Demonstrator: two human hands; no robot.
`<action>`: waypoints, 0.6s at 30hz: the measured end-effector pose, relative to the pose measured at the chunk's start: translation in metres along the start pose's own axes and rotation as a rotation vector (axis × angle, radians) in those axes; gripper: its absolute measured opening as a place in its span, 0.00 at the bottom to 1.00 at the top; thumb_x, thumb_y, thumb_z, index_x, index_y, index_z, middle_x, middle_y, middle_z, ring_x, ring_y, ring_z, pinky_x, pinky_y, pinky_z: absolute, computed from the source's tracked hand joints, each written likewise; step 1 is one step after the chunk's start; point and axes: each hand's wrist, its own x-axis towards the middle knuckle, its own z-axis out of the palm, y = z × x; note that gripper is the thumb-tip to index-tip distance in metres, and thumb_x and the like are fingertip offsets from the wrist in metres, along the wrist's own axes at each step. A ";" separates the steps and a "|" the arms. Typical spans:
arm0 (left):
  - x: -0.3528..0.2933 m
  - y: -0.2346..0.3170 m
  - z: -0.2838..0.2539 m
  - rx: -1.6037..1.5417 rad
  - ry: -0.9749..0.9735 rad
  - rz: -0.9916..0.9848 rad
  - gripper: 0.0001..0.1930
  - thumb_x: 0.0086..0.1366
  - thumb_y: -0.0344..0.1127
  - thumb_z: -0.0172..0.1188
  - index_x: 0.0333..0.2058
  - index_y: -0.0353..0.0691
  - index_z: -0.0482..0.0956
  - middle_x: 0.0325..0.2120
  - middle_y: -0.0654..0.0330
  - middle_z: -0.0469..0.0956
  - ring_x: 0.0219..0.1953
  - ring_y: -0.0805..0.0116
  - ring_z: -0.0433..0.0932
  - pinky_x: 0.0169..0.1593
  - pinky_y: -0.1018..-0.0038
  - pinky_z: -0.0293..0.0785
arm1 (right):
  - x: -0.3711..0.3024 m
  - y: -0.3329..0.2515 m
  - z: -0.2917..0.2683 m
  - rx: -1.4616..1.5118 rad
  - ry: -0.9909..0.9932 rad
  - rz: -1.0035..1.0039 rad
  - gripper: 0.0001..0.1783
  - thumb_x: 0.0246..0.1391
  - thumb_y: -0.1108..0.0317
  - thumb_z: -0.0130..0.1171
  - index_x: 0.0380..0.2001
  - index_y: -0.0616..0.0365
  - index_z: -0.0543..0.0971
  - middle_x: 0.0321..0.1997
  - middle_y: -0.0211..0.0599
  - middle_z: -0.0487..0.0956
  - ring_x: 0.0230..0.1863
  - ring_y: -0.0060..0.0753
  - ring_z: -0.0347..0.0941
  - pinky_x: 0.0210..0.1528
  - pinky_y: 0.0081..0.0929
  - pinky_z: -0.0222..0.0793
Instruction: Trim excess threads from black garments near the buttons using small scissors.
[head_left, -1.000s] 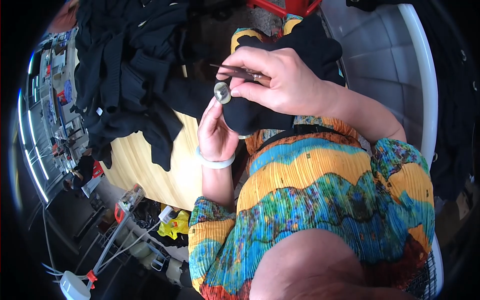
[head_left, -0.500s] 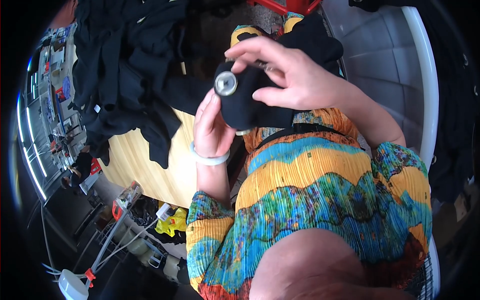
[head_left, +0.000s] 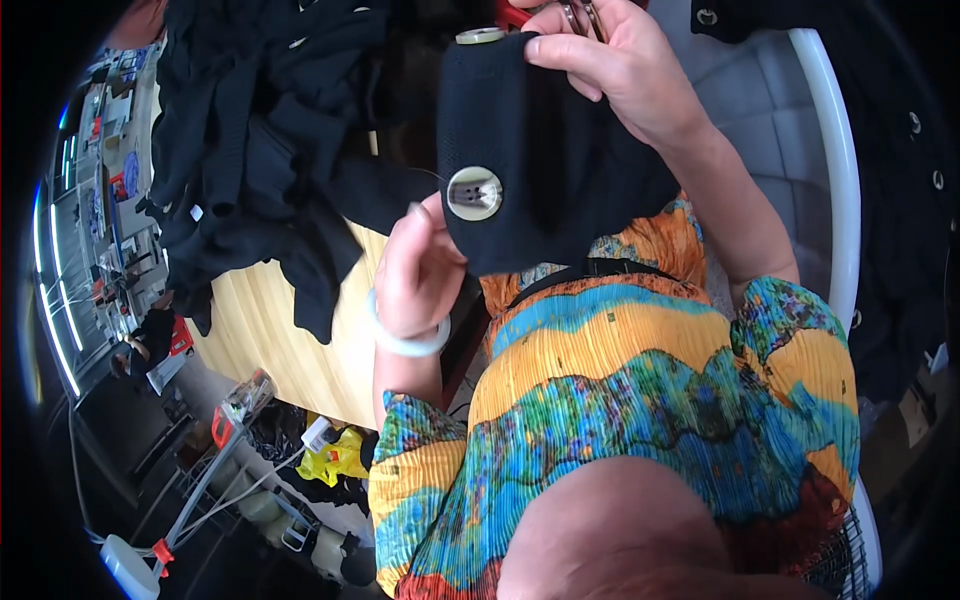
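Note:
A black knit garment piece (head_left: pixel 560 150) is stretched between my two hands. Along its left edge sit a large round button (head_left: pixel 474 193), pale-rimmed with a dark centre, and a second button (head_left: pixel 480 36) at the top, seen edge-on. My left hand (head_left: pixel 415 265) is closed on the garment's lower left edge, just beside the large button. At the top, my right hand (head_left: pixel 610 60) pinches the cloth between thumb and fingers. Shiny metal bands show at its fingers; whether they are rings or a small tool I cannot make out. A fine thread-like line runs left from the large button.
A heap of black garments (head_left: pixel 260 170) covers much of the light wooden table (head_left: pixel 290 325) on the left. A white-rimmed grey tub (head_left: pixel 835 180) stands at the right, with black buttoned cloth (head_left: pixel 905 220) beyond it. A lamp arm (head_left: pixel 205 475) and yellow bag (head_left: pixel 335 460) are lower left.
My right hand has moved up and now pinches the garment's top edge. The cloth has opened out flat, bringing the second button into view, and my left hand has shifted slightly down.

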 end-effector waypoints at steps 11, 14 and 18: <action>0.006 -0.001 0.028 0.136 0.205 0.055 0.15 0.58 0.20 0.44 0.45 0.28 0.67 0.40 0.58 0.73 0.42 0.72 0.72 0.48 0.80 0.65 | -0.002 0.033 -0.002 -0.252 -0.003 -0.264 0.14 0.45 0.76 0.53 0.38 0.63 0.69 0.29 0.28 0.70 0.33 0.15 0.68 0.39 0.12 0.64; 0.006 -0.007 0.022 0.372 0.262 0.078 0.15 0.58 0.21 0.45 0.45 0.29 0.68 0.39 0.60 0.73 0.41 0.75 0.71 0.47 0.81 0.65 | -0.011 0.016 -0.001 -0.272 -0.070 -0.213 0.13 0.47 0.73 0.53 0.39 0.63 0.69 0.28 0.28 0.71 0.34 0.16 0.69 0.39 0.12 0.64; 0.007 -0.008 0.027 0.541 0.266 0.046 0.15 0.58 0.22 0.46 0.45 0.31 0.68 0.37 0.62 0.73 0.38 0.79 0.70 0.45 0.83 0.65 | -0.016 0.009 0.006 -0.195 -0.299 -0.174 0.12 0.48 0.71 0.53 0.38 0.62 0.70 0.27 0.29 0.73 0.32 0.15 0.69 0.36 0.13 0.64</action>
